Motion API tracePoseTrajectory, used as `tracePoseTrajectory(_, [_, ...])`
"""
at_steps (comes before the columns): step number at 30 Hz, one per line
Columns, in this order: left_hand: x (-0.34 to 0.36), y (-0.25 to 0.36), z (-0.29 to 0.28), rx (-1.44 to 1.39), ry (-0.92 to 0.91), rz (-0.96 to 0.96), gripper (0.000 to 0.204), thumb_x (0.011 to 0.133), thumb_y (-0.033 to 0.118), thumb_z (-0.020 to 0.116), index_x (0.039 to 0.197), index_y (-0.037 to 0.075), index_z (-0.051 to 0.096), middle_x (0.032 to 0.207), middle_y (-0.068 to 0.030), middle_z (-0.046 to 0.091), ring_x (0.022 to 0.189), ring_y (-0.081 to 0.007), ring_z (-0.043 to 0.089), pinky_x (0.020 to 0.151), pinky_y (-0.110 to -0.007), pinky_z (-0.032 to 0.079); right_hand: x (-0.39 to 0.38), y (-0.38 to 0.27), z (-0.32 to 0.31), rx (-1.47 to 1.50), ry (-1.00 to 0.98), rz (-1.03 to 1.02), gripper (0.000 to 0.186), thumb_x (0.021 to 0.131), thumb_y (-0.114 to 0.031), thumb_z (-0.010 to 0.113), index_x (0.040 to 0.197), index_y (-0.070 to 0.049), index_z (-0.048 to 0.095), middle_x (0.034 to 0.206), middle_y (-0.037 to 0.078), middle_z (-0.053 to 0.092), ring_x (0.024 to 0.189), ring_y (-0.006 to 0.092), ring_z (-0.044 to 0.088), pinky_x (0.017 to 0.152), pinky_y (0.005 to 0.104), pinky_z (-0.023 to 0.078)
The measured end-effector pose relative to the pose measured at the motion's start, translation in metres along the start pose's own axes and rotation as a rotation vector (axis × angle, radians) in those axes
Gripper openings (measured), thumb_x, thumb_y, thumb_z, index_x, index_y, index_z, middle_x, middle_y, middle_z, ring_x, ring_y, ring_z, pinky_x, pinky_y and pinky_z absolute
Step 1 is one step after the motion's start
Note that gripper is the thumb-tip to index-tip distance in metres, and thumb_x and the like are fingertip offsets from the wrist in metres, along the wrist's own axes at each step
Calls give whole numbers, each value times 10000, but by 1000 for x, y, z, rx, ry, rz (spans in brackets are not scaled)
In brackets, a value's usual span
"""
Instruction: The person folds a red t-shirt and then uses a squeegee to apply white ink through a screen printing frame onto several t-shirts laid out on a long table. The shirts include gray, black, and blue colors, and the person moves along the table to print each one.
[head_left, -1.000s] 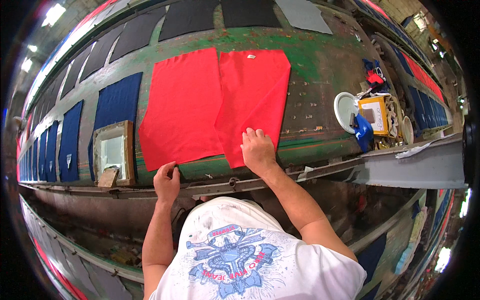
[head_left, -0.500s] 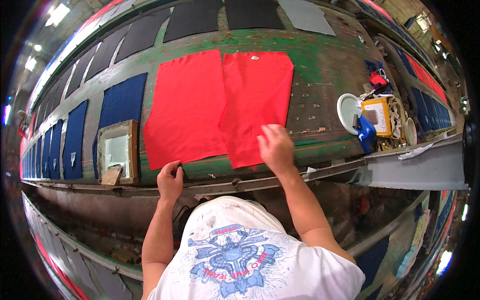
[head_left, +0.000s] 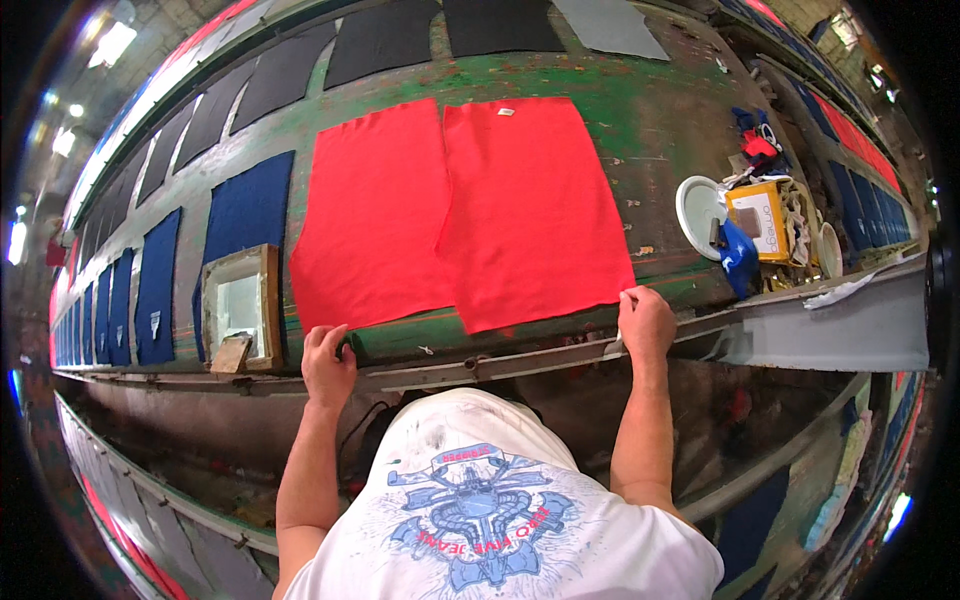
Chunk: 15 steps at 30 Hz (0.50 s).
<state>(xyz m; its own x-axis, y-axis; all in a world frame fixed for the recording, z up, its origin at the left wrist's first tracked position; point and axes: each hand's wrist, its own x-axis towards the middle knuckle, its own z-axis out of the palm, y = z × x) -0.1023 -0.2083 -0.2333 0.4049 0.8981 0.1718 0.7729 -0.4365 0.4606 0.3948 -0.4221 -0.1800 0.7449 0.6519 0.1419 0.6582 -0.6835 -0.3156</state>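
Note:
Two red fabric panels (head_left: 375, 215) lie side by side on the green worn table, their inner edges meeting. My right hand (head_left: 648, 322) pinches the near right corner of the right red panel (head_left: 535, 210), which lies spread out. A small pale tag (head_left: 506, 112) rests on that panel's far edge. At the near left corner of the left panel is my left hand (head_left: 328, 368), its fingers curled together. Something small and dark shows between its thumb and fingers; I cannot make out what it is.
A wooden-framed screen (head_left: 240, 310) stands on blue fabric (head_left: 250, 205) at the left. Black panels (head_left: 380, 45) and a grey panel (head_left: 612, 28) line the far side. At the right are a white round lid (head_left: 700, 217), a yellow box (head_left: 758, 220) and a blue cloth (head_left: 738, 260).
My right hand has moved right and nearer, drawing out the right panel's near corner, which was folded in. My left hand stays near the left panel's corner, shifted slightly left.

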Motion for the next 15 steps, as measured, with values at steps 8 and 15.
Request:
tracePoseTrajectory(8, [22,-26,-8,365,-141,215,231,859,38,734,1086,45,775,1246,-118,708,1205,-344,674,1022,-460,588,-6,-85,14,273,136,-530,92,971,-130,806,1040,-72,790,945,127,732,902,372,731,795,488,595])
tracePoseTrajectory(15, [51,-42,-16,-35,32,172,136,899,39,748,1025,78,715,1066,-125,723,1066,-346,718,878,-479,611,-43,-222,70,217,-214,-1054,337,874,-255,898,1138,-72,796,1048,90,745,1020,317,723,889,467,586])
